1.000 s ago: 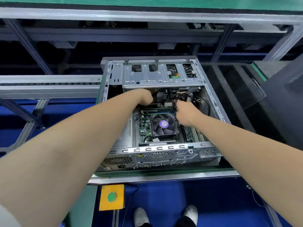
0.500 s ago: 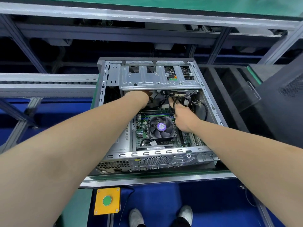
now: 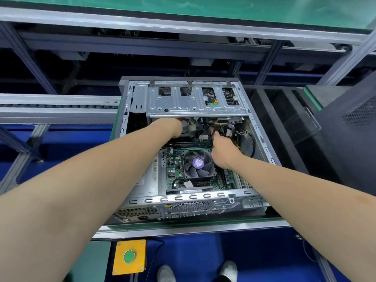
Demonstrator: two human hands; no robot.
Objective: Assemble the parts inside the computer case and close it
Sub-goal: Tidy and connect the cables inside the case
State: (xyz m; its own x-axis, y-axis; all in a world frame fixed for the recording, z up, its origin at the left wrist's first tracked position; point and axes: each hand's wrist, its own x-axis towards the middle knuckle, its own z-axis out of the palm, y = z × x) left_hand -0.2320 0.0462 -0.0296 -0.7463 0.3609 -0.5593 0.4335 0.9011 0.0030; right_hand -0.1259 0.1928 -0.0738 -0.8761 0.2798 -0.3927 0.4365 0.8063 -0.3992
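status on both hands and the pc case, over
Left hand under drive cage, fingers hidden. Right hand gripping black cables. Computer case open, loose wiring crowding the bay.

Yellow box (image 3: 136, 247) with green button (image 3: 129, 256) — purple-labelled grey fan (image 3: 198, 163).

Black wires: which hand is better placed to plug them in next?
Probably the right hand: it grips the black wires. The left hand reaches under the drive cage, fingers hidden.
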